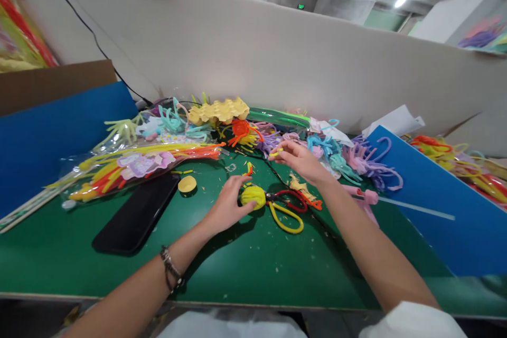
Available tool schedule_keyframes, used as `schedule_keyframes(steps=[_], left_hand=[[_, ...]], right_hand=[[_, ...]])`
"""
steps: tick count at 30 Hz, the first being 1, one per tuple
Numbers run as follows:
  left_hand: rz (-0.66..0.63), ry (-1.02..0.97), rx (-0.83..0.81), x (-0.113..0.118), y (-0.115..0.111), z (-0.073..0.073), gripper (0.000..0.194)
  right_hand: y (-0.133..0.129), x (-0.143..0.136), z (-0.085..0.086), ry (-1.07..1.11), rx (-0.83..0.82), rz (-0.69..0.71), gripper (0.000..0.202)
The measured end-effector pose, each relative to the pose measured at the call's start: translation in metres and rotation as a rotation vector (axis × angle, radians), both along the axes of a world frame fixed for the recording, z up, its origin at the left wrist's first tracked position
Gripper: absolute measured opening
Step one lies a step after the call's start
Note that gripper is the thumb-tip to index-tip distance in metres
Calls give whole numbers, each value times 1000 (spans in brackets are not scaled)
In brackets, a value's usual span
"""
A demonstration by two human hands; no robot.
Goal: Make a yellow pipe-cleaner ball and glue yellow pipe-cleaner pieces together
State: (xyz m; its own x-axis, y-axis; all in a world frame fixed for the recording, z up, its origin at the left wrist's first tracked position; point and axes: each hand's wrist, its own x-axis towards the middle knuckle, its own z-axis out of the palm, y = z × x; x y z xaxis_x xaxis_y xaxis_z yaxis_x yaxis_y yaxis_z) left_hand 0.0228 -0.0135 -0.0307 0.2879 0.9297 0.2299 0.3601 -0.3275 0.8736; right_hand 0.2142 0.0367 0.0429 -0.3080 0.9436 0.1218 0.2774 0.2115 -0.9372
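My left hand (228, 205) curves around the near side of a yellow ball wound from fuzzy pipe cleaner (255, 197), thumb and fingers against it. A yellow pipe-cleaner loop (288, 228) lies just right of the ball. Raised above the table, my right hand (299, 161) pinches a short yellow pipe-cleaner piece (274, 153) at its fingertips. Scissors with red handles (299, 202) rest beside the ball, which partly covers them. Small orange and yellow scraps (249, 169) lie behind the ball.
A black phone (137, 216), a round yellow disc (187, 185) and bagged pipe cleaners (146, 165) lie on the left. A pink glue gun (366, 198) is at the right. Behind are an egg carton (219, 111) and pipe-cleaner bundles (336, 153). Blue panels (447, 211) flank the green table (253, 274).
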Motion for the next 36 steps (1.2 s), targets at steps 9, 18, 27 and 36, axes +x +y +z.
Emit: schedule_keyframes(steps=[9,18,27,36], left_hand=[[0,305,99,-2,0,-5,46],[-180,-263,-185,2,-2,4,38],[-154,-553,-456,4,0,0,37],[-230,-537,-470,4,-4,6,56]], right_hand=[[-50,-3,-34,72,-154,-66,25],[-63,1,-46,199,-231,14,29],[-68,-7,-52,170,-81,-97,23],[-76,-5,-56,-166,310,-168,9]])
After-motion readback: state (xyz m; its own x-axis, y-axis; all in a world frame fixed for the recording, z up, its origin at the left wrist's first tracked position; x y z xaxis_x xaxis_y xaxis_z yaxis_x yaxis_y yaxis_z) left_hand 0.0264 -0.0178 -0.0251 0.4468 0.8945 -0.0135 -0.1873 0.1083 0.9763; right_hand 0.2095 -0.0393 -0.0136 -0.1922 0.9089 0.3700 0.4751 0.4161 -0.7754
